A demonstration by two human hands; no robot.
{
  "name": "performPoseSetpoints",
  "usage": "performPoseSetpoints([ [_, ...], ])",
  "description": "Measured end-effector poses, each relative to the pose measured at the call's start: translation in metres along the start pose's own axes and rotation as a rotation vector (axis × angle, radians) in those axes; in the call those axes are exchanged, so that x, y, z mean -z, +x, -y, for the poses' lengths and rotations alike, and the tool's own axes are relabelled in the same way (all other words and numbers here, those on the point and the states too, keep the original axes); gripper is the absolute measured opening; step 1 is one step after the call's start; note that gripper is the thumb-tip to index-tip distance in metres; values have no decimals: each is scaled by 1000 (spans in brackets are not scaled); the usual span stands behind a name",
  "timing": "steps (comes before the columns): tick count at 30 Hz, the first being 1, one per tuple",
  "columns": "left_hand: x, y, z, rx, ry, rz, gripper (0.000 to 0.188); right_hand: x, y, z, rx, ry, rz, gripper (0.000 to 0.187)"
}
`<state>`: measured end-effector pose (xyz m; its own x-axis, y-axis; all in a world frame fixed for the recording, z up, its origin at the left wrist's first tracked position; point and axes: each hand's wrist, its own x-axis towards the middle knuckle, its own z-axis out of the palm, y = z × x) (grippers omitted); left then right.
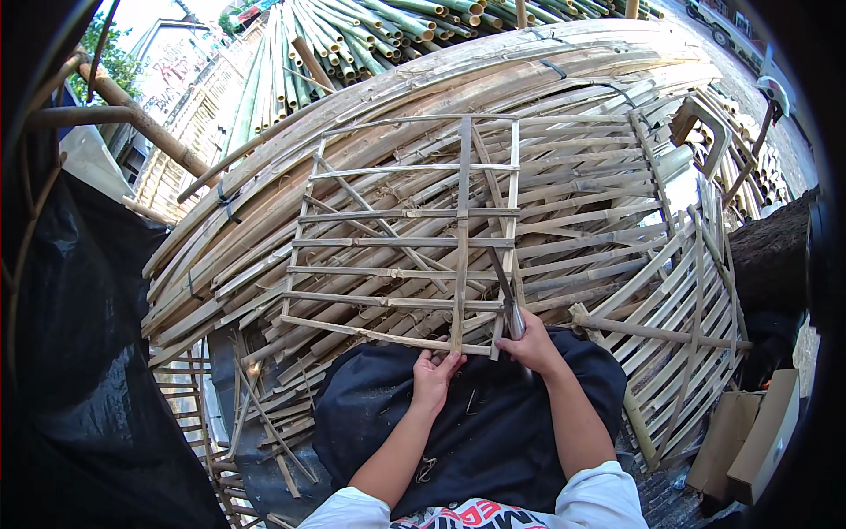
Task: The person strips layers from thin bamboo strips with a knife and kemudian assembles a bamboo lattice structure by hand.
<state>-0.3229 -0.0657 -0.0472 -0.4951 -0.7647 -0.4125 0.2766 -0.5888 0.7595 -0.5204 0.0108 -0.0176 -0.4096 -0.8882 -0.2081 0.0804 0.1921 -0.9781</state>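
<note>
A lattice frame of thin bamboo slats [463, 181] rests its near edge above my lap and leans out over a heap of split bamboo. My left hand [434, 379] pinches its near edge at the foot of a long upright slat. In my right hand [532, 346] is a knife [506, 289] with a long dark blade, held by the frame's near right corner. The blade points away from me and lies along the right-hand slats. My fingers hide the knife's handle.
Bundled split bamboo strips [352, 123] arch behind the frame. Green bamboo poles [352, 44] are stacked at the back. On the right are a slatted bamboo panel [679, 353] and a cardboard box [749, 441]. Black plastic sheeting [88, 353] hangs at the left.
</note>
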Motion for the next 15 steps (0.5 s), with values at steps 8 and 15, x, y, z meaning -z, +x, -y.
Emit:
performPoseSetpoints([
  [8, -1, 6, 9, -21, -6, -59, 33, -1, 5, -1, -112, -34, -55, 35],
  [15, 4, 8, 11, 30, 10, -114, 15, -3, 5, 3, -104, -28, -33, 34],
])
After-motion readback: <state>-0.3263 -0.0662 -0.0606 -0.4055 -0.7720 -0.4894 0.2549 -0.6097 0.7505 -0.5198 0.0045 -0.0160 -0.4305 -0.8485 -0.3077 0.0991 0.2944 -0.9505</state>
